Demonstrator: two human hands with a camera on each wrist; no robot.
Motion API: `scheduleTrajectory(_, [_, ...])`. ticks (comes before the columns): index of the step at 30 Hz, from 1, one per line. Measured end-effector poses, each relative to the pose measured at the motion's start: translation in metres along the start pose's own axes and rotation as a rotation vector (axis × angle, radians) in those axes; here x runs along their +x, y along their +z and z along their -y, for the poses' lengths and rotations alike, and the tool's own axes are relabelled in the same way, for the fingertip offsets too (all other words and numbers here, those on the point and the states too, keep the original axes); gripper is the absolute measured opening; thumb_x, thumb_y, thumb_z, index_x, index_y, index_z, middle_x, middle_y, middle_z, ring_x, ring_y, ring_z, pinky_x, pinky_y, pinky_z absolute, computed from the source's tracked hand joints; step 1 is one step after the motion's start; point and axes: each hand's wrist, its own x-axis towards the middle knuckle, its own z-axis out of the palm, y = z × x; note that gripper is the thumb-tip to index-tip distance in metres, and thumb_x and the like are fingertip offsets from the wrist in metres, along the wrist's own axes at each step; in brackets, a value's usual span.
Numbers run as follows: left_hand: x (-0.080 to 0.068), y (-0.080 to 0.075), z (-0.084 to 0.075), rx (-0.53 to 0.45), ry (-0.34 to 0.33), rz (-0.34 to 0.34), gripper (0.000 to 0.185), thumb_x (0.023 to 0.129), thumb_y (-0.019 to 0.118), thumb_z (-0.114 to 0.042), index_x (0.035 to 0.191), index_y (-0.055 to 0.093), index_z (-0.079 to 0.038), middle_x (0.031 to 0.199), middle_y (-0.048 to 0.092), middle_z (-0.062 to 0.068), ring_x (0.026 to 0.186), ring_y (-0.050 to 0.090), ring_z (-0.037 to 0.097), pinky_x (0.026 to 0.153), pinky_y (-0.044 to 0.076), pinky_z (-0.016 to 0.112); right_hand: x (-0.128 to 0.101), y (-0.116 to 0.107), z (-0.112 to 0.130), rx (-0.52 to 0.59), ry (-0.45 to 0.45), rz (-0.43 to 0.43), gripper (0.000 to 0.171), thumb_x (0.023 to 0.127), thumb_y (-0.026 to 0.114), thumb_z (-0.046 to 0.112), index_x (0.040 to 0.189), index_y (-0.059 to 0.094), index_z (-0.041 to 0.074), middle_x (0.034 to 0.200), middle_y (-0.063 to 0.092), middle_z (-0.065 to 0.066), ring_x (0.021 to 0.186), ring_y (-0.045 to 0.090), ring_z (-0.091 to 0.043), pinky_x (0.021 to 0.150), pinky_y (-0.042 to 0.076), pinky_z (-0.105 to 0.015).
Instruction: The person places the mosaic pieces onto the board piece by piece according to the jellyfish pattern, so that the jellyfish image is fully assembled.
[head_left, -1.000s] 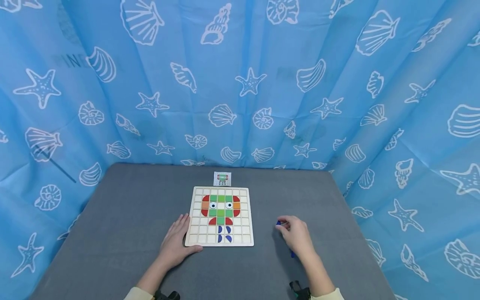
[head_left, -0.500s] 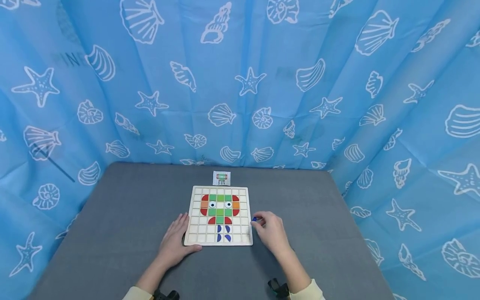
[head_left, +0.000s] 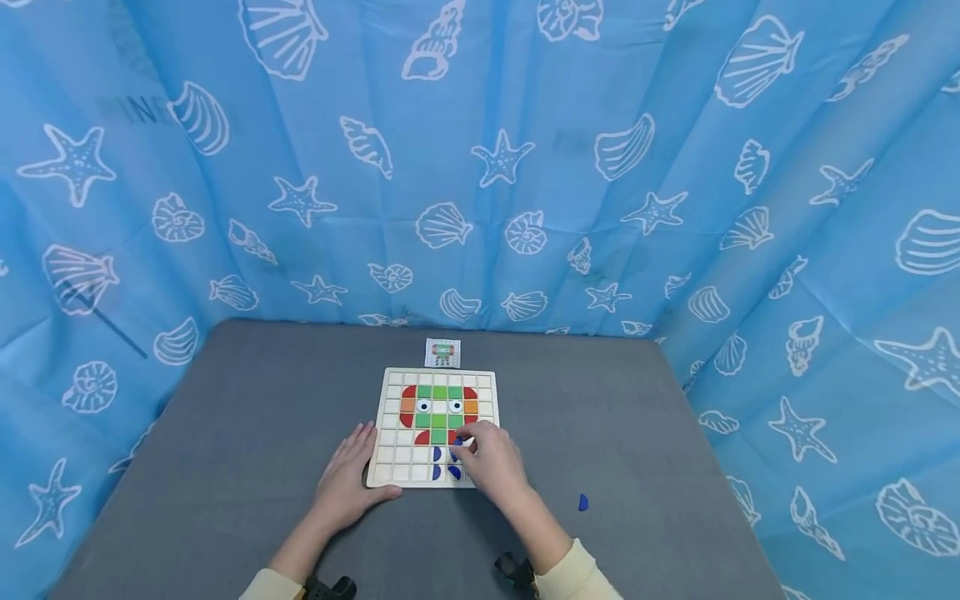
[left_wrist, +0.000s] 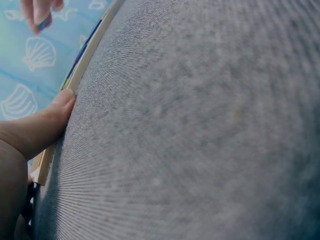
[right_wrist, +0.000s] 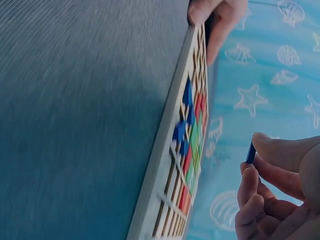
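— Where is the right hand (head_left: 489, 463)?

— Over the lower right of the wooden grid board (head_left: 390, 417), fingers pinching a small blue tile (right_wrist: 250, 152) just above the cells, beside the blue pieces (head_left: 437, 472) already seated under the red and green figure.

— And the left hand (head_left: 347, 483)?

— Flat on the grey table (head_left: 247, 433), fingers relaxed, thumb against the board's near left corner.

— Anything else?

— A loose blue piece (head_left: 582, 502) lies on the table to the right; a small pattern card (head_left: 442, 352) sits just behind the board.

Bright, even, diffuse light with soft shadows. Barrel-warped at the head view's edges. Blurred, tilted close-ups from both wrists.
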Motion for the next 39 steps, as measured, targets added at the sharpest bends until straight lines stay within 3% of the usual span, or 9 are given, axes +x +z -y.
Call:
scheduleTrajectory(10, [-0.002,-0.001,0.0,-0.005,0.01,-0.017,0.121,0.071,0.08,-0.066,0.158,0.028,0.0,0.165,0.027,0.018,0.154,0.021,0.038,0.123,0.022,0.056,0.009,0.031,0.017,-0.029,-0.008,0.044,0.02,0.085,0.082,0.021,0.103,0.08,0.012,0.093,0.076,0.001,0.081,0.068,-0.012,0.066,0.055,-0.031])
scheduleTrajectory(16, [-0.001,-0.002,0.0,-0.007,0.027,-0.032,0.12,0.071,0.079,-0.067,0.157,0.03,0.001,0.165,0.028,0.017,0.153,0.023,0.038,0.122,0.023,0.056,0.014,0.046,0.028,-0.099,0.001,0.036,0.015,0.081,0.086,0.022,0.09,0.077,0.013,0.079,0.07,0.004,0.068,0.061,-0.009,0.054,0.046,-0.027])
scheduleTrajectory(21, [0.001,-0.003,0.0,-0.01,0.024,-0.026,0.12,0.072,0.08,-0.065,0.158,0.029,0.0,0.165,0.027,0.017,0.154,0.021,0.037,0.123,0.022,0.054,0.018,0.055,0.034,-0.172,0.013,0.044,0.015,0.08,0.086,0.022,0.088,0.077,0.014,0.076,0.067,0.003,0.064,0.056,-0.011,0.051,0.041,-0.028])
scheduleTrajectory(33, [-0.001,0.0,-0.001,-0.003,0.048,-0.071,0.121,0.069,0.081,-0.066,0.155,0.033,0.003,0.162,0.033,0.02,0.151,0.026,0.041,0.121,0.025,0.057,0.022,0.062,0.033,-0.185,0.013,0.1,0.013,0.08,0.085,0.02,0.089,0.078,0.013,0.069,0.064,0.004,0.058,0.05,-0.01,0.047,0.037,-0.026])
scheduleTrajectory(39, [-0.002,0.0,-0.001,-0.012,0.033,-0.058,0.121,0.07,0.081,-0.066,0.157,0.031,0.002,0.163,0.031,0.019,0.152,0.024,0.039,0.122,0.023,0.056,0.019,0.051,0.027,-0.138,0.025,0.089,0.01,0.081,0.083,0.02,0.087,0.078,0.015,0.067,0.061,0.007,0.056,0.049,-0.008,0.047,0.036,-0.026])
